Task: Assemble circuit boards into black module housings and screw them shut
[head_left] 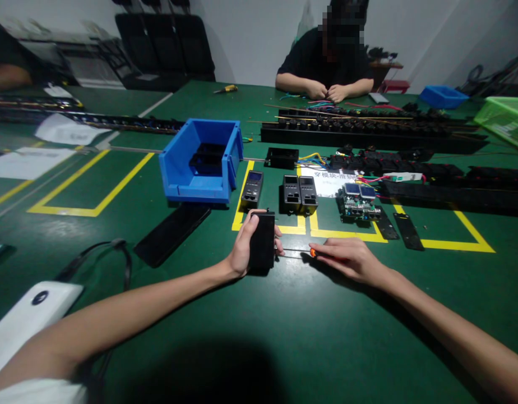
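My left hand (241, 247) is wrapped round a black plastic housing (263, 242), holding it on edge above the green table. In my right hand (351, 258) is a screwdriver (313, 251) with an orange handle. Its thin shaft points left and its tip reaches the housing's right side, by my left fingertips; the exact contact point is hidden. Just beyond my hands stand a black module with a small display (252, 189) and two black module housings (300, 193) side by side. Green circuit boards with small displays (359, 202) sit farther right.
A blue bin (195, 188) holds dark parts. Nearby lie a black phone-like slab (172, 233), black cover plates (408, 231) and long black strips with wires (393, 163). A white device (52, 306) with a cable is at left. Across the table (259, 336) sits a co-worker (326, 67).
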{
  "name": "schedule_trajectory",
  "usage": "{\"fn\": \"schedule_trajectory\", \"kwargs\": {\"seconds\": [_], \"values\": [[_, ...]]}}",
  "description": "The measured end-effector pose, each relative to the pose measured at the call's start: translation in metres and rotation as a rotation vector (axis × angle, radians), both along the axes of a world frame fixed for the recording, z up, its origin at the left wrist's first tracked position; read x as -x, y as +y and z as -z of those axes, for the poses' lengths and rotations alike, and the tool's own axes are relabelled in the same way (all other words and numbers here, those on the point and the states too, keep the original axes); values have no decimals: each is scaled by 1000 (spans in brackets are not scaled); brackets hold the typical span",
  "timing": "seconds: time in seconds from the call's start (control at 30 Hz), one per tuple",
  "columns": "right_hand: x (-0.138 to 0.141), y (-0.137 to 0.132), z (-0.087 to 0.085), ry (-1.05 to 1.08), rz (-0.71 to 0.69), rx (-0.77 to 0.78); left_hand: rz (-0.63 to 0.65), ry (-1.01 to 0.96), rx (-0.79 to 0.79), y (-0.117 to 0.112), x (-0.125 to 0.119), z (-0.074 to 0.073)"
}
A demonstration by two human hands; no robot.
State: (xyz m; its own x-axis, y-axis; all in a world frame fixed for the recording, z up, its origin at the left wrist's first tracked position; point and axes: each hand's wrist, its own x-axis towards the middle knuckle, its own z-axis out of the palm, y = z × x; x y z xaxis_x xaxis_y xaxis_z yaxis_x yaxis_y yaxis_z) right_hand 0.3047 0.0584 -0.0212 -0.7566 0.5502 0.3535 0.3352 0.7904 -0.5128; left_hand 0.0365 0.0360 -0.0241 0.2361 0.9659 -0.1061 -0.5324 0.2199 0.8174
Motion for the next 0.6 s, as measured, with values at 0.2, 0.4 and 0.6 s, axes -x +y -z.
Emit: {"fn": "schedule_trajectory", "kwargs": {"seconds": [0.2,0.4,0.6], "values": [[-8,-1,3,-57,-32,-458,9,15,56,-1,-1,-4],[3,-7,1,146,84,90,22,2,57,-2,-1,-6],[15,-6,-16,324,359,1164,47,11,13,-3,1,-1]]}}
